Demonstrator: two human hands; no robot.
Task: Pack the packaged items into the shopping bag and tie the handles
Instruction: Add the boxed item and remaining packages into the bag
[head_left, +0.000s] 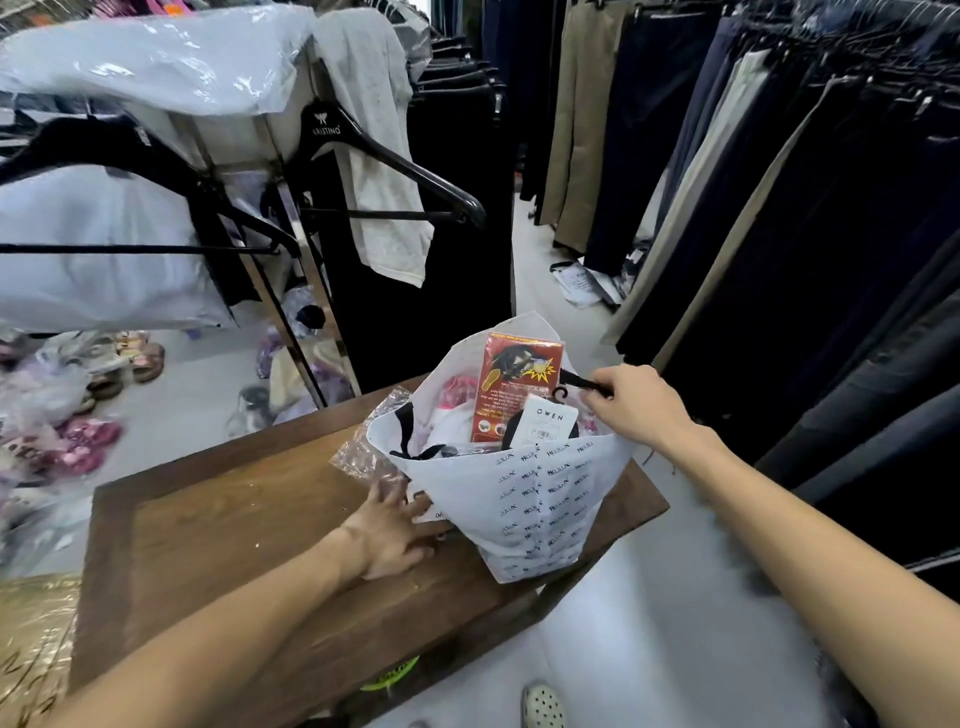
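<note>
A white shopping bag (540, 499) with small printed logos stands open on the right end of a brown wooden table (218, 519). Inside it stand a red packaged item (511, 382), a white OWEN card pack (545, 423) and pink and white packets (449, 415). My right hand (636, 402) grips a black handle of the bag at its far right rim. My left hand (392, 530) lies flat on the table, fingers spread, touching the bag's lower left side. A clear plastic packet (366, 452) lies on the table just left of the bag.
Dark trousers (779, 208) hang in a row on the right. A rack with black hangers (395, 166), plastic-covered garments and a grey cloth stands behind the table. Bagged shoes (78, 415) lie on the floor at the left. A foot in a perforated shoe (543, 704) shows below.
</note>
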